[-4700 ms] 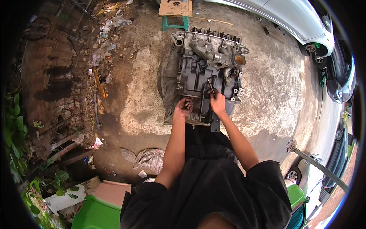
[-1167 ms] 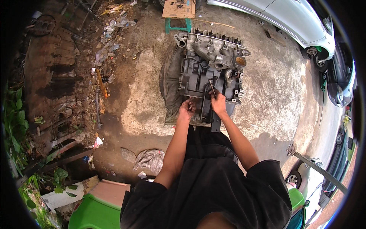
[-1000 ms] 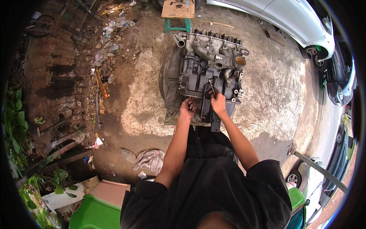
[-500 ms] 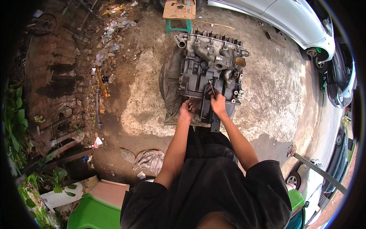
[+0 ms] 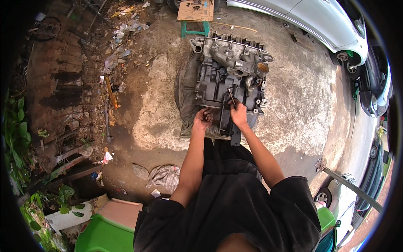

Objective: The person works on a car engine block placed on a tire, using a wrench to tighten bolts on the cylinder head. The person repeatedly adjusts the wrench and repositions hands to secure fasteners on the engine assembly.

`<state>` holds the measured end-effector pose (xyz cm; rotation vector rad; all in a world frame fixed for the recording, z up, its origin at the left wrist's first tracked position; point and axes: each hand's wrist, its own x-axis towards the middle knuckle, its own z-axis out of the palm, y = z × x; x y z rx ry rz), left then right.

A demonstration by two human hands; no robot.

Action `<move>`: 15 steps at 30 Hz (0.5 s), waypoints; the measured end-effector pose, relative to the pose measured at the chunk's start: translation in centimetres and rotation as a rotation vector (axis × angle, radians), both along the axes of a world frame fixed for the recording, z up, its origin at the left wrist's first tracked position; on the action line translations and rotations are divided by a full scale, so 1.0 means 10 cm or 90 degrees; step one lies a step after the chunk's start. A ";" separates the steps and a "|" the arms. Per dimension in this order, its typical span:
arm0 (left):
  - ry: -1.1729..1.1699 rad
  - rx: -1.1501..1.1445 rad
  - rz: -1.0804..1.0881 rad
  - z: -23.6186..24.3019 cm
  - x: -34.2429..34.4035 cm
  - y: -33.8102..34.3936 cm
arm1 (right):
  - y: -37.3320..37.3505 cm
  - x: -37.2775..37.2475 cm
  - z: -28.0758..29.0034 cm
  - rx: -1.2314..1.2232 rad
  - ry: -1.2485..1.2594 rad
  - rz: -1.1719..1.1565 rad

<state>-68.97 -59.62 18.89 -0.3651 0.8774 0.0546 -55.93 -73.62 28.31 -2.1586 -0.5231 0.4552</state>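
Observation:
A grey metal engine point(image 5: 205, 90) lies on a dark cloth on the ground before me, with its cast manifold point(image 5: 239, 70) on the far side. My right hand point(image 5: 239, 114) is closed round a thin metal wrench point(image 5: 231, 95), whose far end meets the engine's middle. Beside it, a dark bracket point(image 5: 225, 122) sticks out toward me. At the engine's near left edge is my left hand point(image 5: 203, 119), its fingers curled in under the edge. Whatever those fingers hold, if anything, is hidden.
A green stool point(image 5: 195, 28) with a cardboard-covered top stands beyond the engine. Silver car point(image 5: 310, 21) at the far right; litter point(image 5: 121, 38) strewn along the left. A crumpled sack point(image 5: 166, 177) lies left of my legs, near a green chair point(image 5: 105, 235).
My left hand has shifted slightly left along the engine's near edge, and its fingers have turned a little. The right hand keeps the wrench at nearly the same spot.

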 end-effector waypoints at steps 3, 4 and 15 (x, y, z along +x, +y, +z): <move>-0.032 -0.080 -0.006 -0.04 -0.05 0.10 | 0.00 0.01 0.01 -0.011 0.011 -0.002; -0.028 -0.074 -0.013 -0.04 -0.05 0.12 | 0.00 0.01 0.02 -0.014 0.017 -0.001; 0.312 0.465 -0.143 0.15 0.09 -0.22 | 0.00 0.01 -0.02 0.004 0.003 0.011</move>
